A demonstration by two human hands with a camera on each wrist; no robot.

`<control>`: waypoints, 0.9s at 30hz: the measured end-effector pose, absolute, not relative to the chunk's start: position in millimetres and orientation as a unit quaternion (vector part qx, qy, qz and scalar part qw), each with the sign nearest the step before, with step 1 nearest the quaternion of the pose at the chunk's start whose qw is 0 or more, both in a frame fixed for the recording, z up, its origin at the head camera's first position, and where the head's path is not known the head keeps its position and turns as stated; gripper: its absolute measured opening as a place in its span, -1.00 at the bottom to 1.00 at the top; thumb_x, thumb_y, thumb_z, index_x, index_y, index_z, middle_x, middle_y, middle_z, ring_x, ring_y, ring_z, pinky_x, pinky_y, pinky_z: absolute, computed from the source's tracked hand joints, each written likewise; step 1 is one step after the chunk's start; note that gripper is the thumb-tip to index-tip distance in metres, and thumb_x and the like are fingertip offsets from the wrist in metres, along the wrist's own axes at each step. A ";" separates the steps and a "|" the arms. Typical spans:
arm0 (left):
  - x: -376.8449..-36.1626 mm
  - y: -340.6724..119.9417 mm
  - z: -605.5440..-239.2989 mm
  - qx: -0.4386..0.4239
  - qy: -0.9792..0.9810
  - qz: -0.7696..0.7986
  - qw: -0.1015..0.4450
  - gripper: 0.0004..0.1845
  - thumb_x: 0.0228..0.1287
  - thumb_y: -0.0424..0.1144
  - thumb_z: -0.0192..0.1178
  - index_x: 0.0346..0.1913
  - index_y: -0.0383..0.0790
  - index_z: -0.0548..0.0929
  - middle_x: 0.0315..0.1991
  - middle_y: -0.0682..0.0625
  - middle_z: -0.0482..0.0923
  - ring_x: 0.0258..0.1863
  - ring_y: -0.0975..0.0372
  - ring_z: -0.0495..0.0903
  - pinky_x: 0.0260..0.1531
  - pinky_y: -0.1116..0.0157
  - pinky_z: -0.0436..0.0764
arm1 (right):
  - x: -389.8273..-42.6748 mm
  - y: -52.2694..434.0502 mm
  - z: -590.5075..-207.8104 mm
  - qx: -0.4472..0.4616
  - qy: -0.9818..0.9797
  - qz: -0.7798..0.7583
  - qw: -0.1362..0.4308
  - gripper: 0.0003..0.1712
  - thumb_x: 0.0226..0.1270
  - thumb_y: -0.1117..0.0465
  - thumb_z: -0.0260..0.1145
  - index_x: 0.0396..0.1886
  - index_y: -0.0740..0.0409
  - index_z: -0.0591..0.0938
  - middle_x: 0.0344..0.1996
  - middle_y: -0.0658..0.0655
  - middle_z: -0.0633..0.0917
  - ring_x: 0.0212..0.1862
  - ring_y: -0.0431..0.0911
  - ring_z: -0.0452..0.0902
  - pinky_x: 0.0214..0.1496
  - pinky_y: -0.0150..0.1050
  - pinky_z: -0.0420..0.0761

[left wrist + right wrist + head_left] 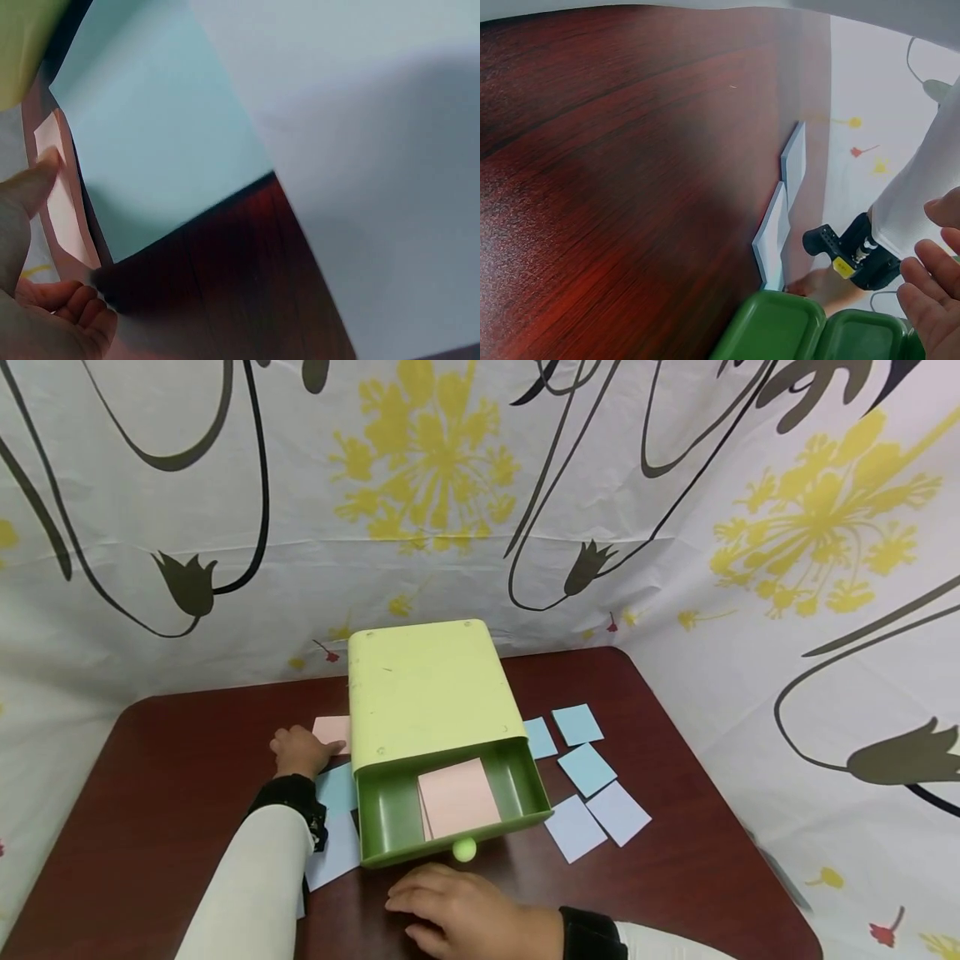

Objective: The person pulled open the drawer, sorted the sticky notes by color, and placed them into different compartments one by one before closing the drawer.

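The right hand [468, 914] lies flat on the dark wooden table [165, 777], fingers spread and relaxed, holding nothing, just in front of the drawer's round knob [465, 849]. The green drawer [390, 814] stands pulled out of the light green box [423, 689], with pink notes [459, 797] stacked inside it.

To the left of the box, the left hand [300, 750] rests on a loose pink note [330, 729]. In the left wrist view one fingertip [45, 161] presses the paper's edge; whether the thumb pinches it from below cannot be told, as the sheet is seen nearly edge-on. Blue notes [337, 785] lie beneath that forearm, touching the sleeve.

Risks, as judged:
- The thin sheet lies flat on a smooth surface; a slipping fingertip would crease it.
- The sleeve could drag the blue notes off the near edge.
- Nothing steadies the box, so a nudge would shift it.

Further blue and lilac notes [588, 772] lie right of the box, well apart from both hands.
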State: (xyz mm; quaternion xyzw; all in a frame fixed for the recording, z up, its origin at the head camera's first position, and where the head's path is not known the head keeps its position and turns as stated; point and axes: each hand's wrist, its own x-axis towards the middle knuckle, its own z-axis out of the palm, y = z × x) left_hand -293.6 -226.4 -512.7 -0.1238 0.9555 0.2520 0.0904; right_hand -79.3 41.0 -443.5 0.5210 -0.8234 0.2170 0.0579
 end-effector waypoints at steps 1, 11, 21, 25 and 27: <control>-293.2 -225.9 -512.4 -0.127 0.954 0.256 0.093 -0.14 0.20 0.07 0.27 0.06 -0.79 0.27 -0.03 -0.56 0.18 -0.05 -0.22 0.17 -0.15 -0.03 0.46 | -79.2 41.2 -443.8 0.519 -0.824 0.218 0.058 -0.66 0.37 0.19 0.27 0.11 0.12 0.59 0.07 -0.02 0.61 0.16 -0.24 0.47 0.26 -0.53 0.32; -294.5 -219.6 -504.4 -0.148 0.938 0.293 0.112 -0.27 0.20 -0.07 0.28 0.07 -0.76 0.31 0.03 -0.55 0.16 0.01 -0.23 0.14 -0.06 -0.08 0.41 | -78.0 43.4 -443.6 0.509 -0.832 0.214 0.050 -0.66 0.38 0.17 0.26 0.11 0.11 0.58 0.06 -0.02 0.62 0.15 -0.23 0.48 0.27 -0.51 0.33; -296.8 -212.4 -501.9 -0.135 0.941 0.297 0.090 -0.21 0.17 -0.12 0.28 0.13 -0.76 0.19 0.05 -0.58 0.26 0.08 -0.27 0.26 0.07 -0.10 0.31 | -77.1 46.6 -443.6 0.502 -0.838 0.211 0.047 -0.67 0.40 0.18 0.24 0.12 0.10 0.58 0.07 -0.03 0.62 0.16 -0.23 0.47 0.25 -0.49 0.36; -295.4 -210.3 -500.2 -0.145 0.936 0.308 0.089 -0.21 0.15 -0.14 0.30 0.14 -0.76 0.19 0.05 -0.58 0.28 0.07 -0.28 0.29 0.06 -0.10 0.34 | -77.0 47.2 -444.8 0.497 -0.839 0.219 0.040 -0.66 0.40 0.17 0.24 0.13 0.10 0.57 0.07 -0.02 0.62 0.16 -0.23 0.47 0.25 -0.50 0.35; -294.5 -210.0 -500.2 -0.151 0.932 0.316 0.089 -0.20 0.13 -0.15 0.32 0.14 -0.75 0.20 0.06 -0.58 0.27 0.07 -0.29 0.28 0.06 -0.11 0.34 | -77.1 47.4 -445.4 0.495 -0.839 0.224 0.036 -0.66 0.40 0.17 0.25 0.12 0.11 0.58 0.06 -0.02 0.62 0.16 -0.23 0.48 0.25 -0.50 0.34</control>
